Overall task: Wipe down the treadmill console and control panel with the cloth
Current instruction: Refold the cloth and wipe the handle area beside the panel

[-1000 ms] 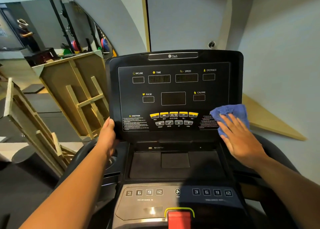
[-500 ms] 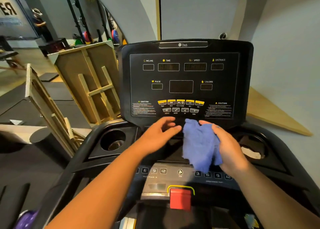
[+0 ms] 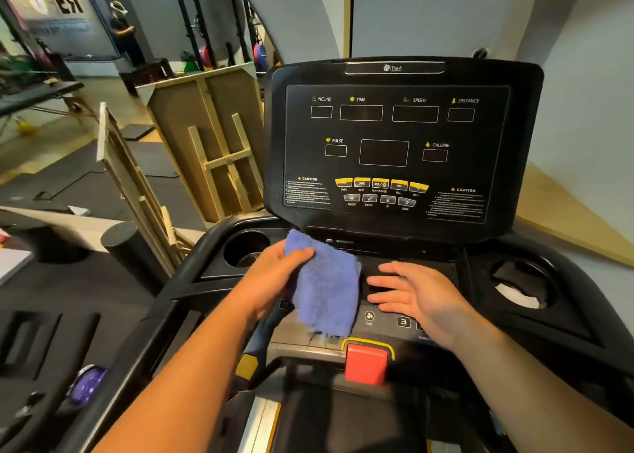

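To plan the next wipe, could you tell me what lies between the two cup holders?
In the head view, the left hand gripping the blue cloth and the open right hand.

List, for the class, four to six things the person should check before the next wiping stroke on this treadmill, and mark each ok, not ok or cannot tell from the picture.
1. Cloth held firmly: ok. The left hand grips the blue cloth at its upper corner, thumb over it.
2. Cloth flat on a surface: not ok. It hangs loosely over the lower control panel.
3. Right hand out of the way: not ok. It hovers open over the lower panel.
4. Display console switched off: ok. All its windows are dark.
5. Red safety key clear of the cloth: ok. The cloth's lower edge ends just above it.
6. Dirt left on the panel: cannot tell.
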`<state>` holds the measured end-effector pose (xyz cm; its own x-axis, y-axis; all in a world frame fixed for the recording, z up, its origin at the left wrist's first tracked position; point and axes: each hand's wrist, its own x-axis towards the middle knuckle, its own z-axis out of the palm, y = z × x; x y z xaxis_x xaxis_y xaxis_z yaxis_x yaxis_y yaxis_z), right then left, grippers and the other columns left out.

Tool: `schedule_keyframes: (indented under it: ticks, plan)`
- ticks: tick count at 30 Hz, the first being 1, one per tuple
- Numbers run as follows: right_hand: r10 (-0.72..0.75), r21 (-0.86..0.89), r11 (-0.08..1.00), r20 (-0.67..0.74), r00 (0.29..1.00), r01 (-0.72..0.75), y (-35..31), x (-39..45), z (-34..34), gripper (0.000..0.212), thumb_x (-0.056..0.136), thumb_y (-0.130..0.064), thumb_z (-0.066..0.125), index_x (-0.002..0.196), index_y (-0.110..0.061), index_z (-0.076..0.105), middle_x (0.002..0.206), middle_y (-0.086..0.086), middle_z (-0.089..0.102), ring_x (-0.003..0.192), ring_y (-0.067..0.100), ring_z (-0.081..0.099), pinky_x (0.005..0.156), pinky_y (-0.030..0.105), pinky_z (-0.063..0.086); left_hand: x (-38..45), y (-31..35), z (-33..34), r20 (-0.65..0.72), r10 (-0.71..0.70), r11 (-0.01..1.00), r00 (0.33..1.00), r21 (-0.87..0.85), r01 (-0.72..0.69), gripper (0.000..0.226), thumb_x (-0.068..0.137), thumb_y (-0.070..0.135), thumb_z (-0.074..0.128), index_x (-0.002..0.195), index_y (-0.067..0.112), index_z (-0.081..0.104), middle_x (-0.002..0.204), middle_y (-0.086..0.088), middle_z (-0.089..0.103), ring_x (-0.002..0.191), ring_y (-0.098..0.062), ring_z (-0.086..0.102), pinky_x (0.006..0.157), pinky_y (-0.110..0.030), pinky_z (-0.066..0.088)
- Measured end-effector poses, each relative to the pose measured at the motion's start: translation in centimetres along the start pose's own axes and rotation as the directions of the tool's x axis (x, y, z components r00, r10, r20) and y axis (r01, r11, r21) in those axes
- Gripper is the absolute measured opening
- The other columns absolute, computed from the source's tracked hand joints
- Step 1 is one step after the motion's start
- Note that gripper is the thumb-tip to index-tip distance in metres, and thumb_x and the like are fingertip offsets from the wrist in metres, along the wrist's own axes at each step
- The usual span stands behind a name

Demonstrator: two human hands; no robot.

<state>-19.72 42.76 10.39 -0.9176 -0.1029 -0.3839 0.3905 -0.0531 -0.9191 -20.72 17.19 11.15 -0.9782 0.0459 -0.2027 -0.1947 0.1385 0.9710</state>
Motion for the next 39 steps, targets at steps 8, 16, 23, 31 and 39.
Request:
schedule_keyframes:
  ticks: [8,16,23,31,39]
  plan:
    - [-0.226,-0.227,0.956,-0.170,0.959,0.185,1.5,-1.4,-1.5,0.021,0.099,-0.015,0.051,0.109,-0.016,0.069,0.101,0.001,0.077,0.092,0.020,0.074,0.088,0.043,0.059,-4.0,-1.3,0.3,-0.341,0.415,0.677,0.843,0.735,-0.035,0.011,0.096,0.028,0.061,0.095,0.019,0.055,0.087,-0.003,0.065,0.086,-0.031,0.064,0.070,-0.033,0.040]
    - [-0.371,-0.291,0.919,-0.416,0.831,0.265,4.3,-4.7,-10.3,0.024,0.095,-0.009,0.053,0.094,-0.025,0.071,0.101,-0.004,0.075,0.100,0.015,0.069,0.098,0.049,0.054,-5.3,-7.4,10.0,-0.269,0.387,0.531,0.882,0.847,0.026,0.058,0.097,0.019,0.055,0.151,0.004,0.040,0.158,-0.019,0.037,0.149,-0.034,0.029,0.124,-0.049,0.024]
    - [-0.375,-0.390,0.900,-0.461,0.804,0.197,6.6,-6.8,-13.6,0.023,0.095,-0.018,0.051,0.092,-0.031,0.069,0.100,-0.007,0.071,0.099,0.019,0.066,0.090,0.047,0.055,-8.1,-7.9,20.4,0.076,0.515,0.295,0.854,0.920,-0.260,0.065,0.083,0.026,0.073,0.142,0.009,0.053,0.148,-0.012,0.053,0.139,-0.035,0.047,0.107,-0.052,0.048]
    - [-0.329,-0.362,0.919,-0.475,0.816,0.160,8.3,-7.6,-15.9,0.022,0.096,-0.017,0.051,0.092,-0.030,0.069,0.101,-0.009,0.071,0.099,0.016,0.065,0.086,0.042,0.053,-8.0,-2.9,11.6,-0.540,0.220,0.909,0.812,0.416,0.030,0.022,0.105,0.027,0.043,0.119,0.012,0.052,0.107,-0.014,0.065,0.108,-0.040,0.062,0.084,-0.048,0.051]
    - [-0.376,-0.492,0.852,-0.341,0.862,0.177,9.3,-7.7,-14.9,0.015,0.096,-0.016,0.057,0.094,-0.028,0.065,0.093,-0.009,0.066,0.093,0.016,0.062,0.074,0.030,0.047,-8.0,0.0,6.6,-0.589,0.447,0.803,0.673,0.595,-0.012,0.013,0.104,0.024,0.046,0.094,0.016,0.049,0.079,-0.009,0.059,0.065,-0.022,0.056,0.056,-0.035,0.046]
